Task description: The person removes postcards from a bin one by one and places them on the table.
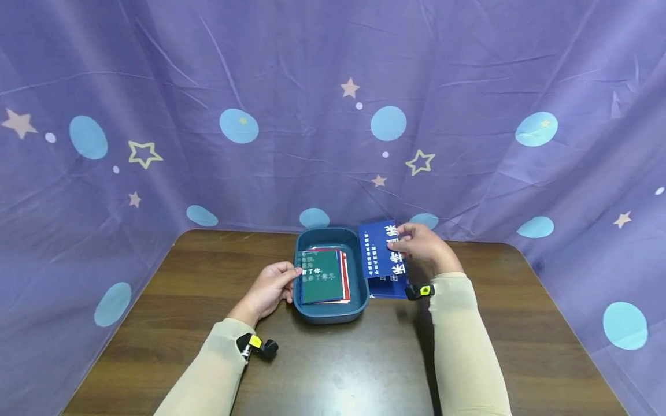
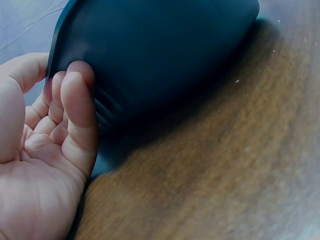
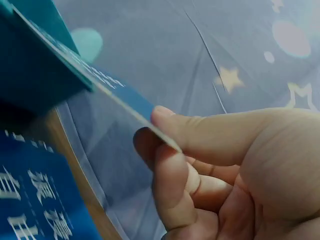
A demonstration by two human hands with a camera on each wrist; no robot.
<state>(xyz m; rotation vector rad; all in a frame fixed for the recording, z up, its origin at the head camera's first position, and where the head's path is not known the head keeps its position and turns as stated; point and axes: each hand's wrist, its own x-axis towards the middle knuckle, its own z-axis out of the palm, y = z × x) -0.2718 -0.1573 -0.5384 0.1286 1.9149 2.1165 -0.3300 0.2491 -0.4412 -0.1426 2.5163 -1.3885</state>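
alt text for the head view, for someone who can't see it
A person's right hand pinches a blue card with white characters beside a teal tray; the left hand grips its left rim. The tray holds a green-topped stack of cards.

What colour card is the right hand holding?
Blue with white writing; the head view shows the card best.

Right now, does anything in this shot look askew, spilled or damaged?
Only slightly: the stack of cards in the tray is uneven, red and white edges jutting out past the right side of the green top card. Nothing visible looks spilled or damaged.
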